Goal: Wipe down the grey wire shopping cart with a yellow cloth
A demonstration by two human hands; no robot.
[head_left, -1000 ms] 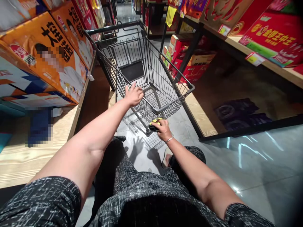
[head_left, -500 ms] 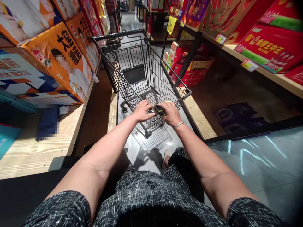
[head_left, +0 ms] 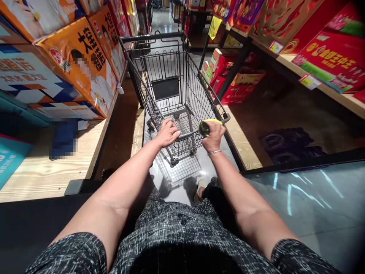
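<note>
A black wire shopping cart (head_left: 171,89) stands in front of me, its basket holding nothing that I can see. My left hand (head_left: 167,133) is closed over the near rim of the cart, at the left end of a grey bar (head_left: 188,134). At the right end of that rim, my right hand (head_left: 214,134) is closed round a rounded black thing with a yellow edge (head_left: 204,128). Its kind is not clear, and the fingers cover part of it. A thin bracelet (head_left: 214,152) circles the right wrist.
Orange cartons (head_left: 76,64) are stacked on the left wooden shelf (head_left: 85,160). To the right, red gift boxes (head_left: 327,57) line another shelf, with more red boxes (head_left: 239,89) lower down. Purple packs (head_left: 291,142) lie beneath it. A narrow aisle (head_left: 164,23) runs beyond the cart.
My hands have moved apart along the near rim. The right hand has gone to the right with the black-and-yellow thing, and the left has shifted slightly left, uncovering the grey bar.
</note>
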